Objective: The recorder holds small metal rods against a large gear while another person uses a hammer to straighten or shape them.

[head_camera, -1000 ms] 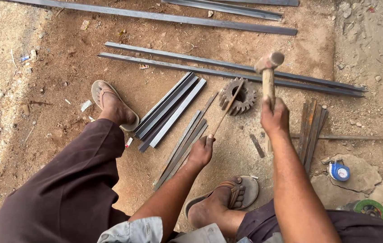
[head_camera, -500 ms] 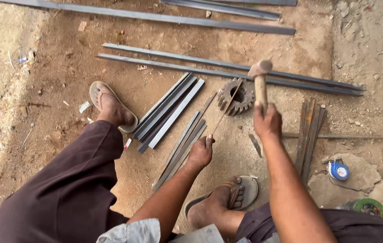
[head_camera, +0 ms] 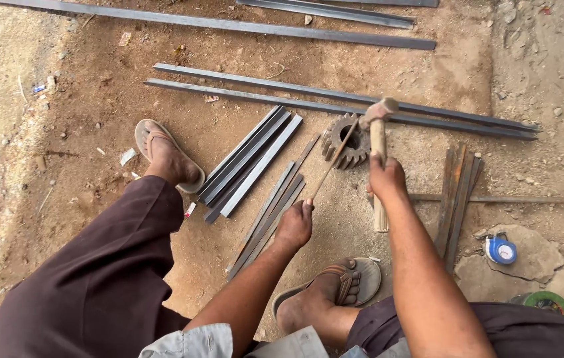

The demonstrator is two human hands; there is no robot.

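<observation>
Dirt ground (head_camera: 96, 99); right hand (head_camera: 386, 178) hides hammer (head_camera: 377, 126) handle's middle.

Thin rod (head_camera: 332, 162) slanted across rusty gear (head_camera: 347, 140); wooden-handled hammer (head_camera: 378, 142) upright, seemingly above.

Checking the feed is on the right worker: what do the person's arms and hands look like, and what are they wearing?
Both hands are bare, no gloves, rings or watch visible: left hand, right hand. The forearms are uncovered; a pale grey sleeve is rolled up above the left elbow. Below are dark maroon trousers and brown sandals.
</observation>
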